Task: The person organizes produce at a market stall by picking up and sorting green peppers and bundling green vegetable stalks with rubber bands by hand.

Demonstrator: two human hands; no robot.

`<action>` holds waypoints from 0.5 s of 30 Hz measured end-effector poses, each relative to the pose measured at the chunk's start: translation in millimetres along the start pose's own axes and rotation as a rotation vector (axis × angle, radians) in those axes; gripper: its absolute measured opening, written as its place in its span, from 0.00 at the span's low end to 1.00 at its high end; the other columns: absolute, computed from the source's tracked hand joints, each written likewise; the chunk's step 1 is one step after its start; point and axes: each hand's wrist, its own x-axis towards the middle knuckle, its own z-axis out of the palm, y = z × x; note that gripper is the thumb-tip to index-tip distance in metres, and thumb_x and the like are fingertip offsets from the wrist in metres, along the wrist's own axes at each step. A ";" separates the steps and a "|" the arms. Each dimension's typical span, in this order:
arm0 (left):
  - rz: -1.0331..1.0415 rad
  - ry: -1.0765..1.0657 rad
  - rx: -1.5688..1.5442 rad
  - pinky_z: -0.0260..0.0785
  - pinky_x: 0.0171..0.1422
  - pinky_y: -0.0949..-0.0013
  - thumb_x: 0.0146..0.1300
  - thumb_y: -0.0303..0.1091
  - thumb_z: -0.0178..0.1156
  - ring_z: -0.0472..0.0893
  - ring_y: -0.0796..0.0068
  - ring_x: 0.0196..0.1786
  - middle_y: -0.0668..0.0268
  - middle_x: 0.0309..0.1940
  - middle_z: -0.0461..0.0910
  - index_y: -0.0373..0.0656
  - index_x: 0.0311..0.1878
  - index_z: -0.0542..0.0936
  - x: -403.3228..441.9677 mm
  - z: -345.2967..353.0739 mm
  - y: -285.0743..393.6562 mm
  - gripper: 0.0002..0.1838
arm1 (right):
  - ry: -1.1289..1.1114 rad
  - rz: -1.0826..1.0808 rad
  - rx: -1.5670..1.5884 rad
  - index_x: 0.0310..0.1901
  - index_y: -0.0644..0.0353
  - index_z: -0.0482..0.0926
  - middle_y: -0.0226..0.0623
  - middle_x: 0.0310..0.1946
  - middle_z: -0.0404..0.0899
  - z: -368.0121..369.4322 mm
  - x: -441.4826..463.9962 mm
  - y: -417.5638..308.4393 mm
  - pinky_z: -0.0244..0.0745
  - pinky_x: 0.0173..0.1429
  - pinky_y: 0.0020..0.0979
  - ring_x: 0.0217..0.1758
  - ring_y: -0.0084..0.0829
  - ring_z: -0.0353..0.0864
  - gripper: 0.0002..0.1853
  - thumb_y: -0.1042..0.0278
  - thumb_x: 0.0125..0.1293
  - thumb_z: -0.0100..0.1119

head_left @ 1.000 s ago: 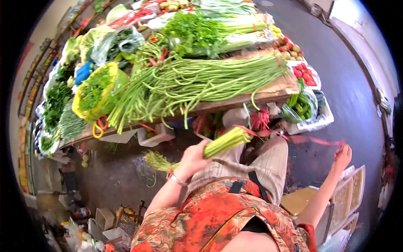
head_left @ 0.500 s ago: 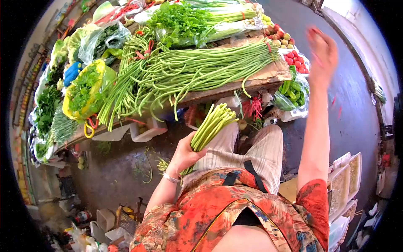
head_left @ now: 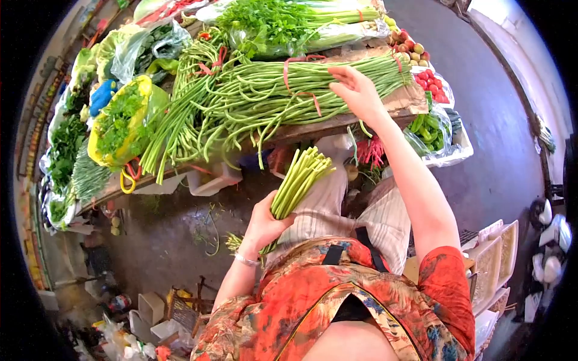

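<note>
My left hand (head_left: 265, 222) is wrapped around a bunch of thick green stems (head_left: 301, 180), held above the lap with the cut ends up. Over the table, my right hand (head_left: 355, 90) hovers at the right part of a long heap of yardlong beans (head_left: 259, 99). Its fingers are partly spread, with nothing visible in them. Left of these fingers, a thin red strip (head_left: 287, 73) lies loosely across the beans. Another red tie (head_left: 397, 62) binds the beans near their right end.
Leafy celery (head_left: 265, 24) lies behind the beans. A yellow bag of herbs (head_left: 120, 129) sits at the left. Tomatoes (head_left: 428, 84) and bagged green peppers (head_left: 430, 129) stand at the right. White bins (head_left: 490, 259) are beside my right side.
My right hand has swung left from beyond the table's right end to above the beans. A red strip now lies across them. My left hand keeps its bunch almost in place.
</note>
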 end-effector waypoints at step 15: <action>0.120 -0.159 0.095 0.75 0.52 0.68 0.53 0.31 0.76 0.84 0.75 0.44 0.59 0.41 0.86 0.37 0.53 0.79 37.8 51.8 52.3 0.24 | -0.144 0.320 0.829 0.73 0.63 0.62 0.39 0.63 0.76 23.0 -175.9 -43.9 0.71 0.71 0.35 0.65 0.30 0.76 0.42 0.72 0.58 0.73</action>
